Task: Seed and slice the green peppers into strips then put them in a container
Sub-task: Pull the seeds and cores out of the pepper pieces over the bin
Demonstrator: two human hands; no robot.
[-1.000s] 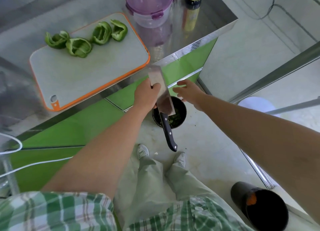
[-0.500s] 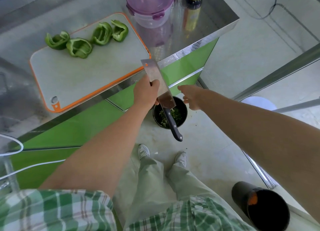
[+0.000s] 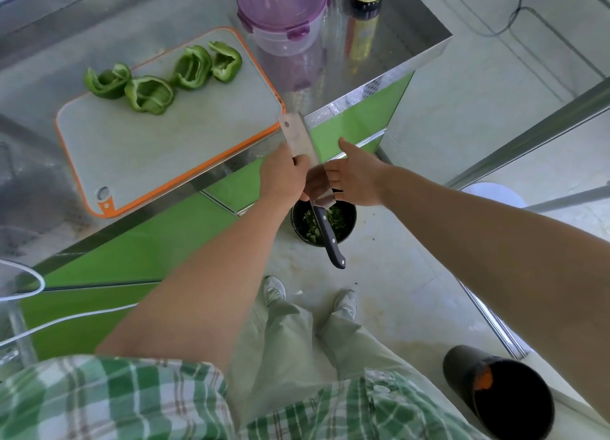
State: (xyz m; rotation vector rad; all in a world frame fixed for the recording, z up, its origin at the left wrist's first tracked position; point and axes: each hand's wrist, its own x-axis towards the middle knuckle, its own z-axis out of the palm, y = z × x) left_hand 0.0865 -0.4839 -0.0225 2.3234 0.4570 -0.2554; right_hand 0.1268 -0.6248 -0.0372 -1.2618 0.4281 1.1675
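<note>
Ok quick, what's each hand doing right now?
Left hand: holding the knife by its blade.
Right hand: open, fingers by the blade.

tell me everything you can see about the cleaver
The cleaver has a broad rectangular steel blade, shiny enough to reflect fingers, with a hole near its far corner, and a black handle with pale rivets. It is held in the air, blade end up and away, handle pointing down over the black bin of green scraps on the floor. The left hand grips the blade; the open right hand is at its other side, contact unclear.
</note>
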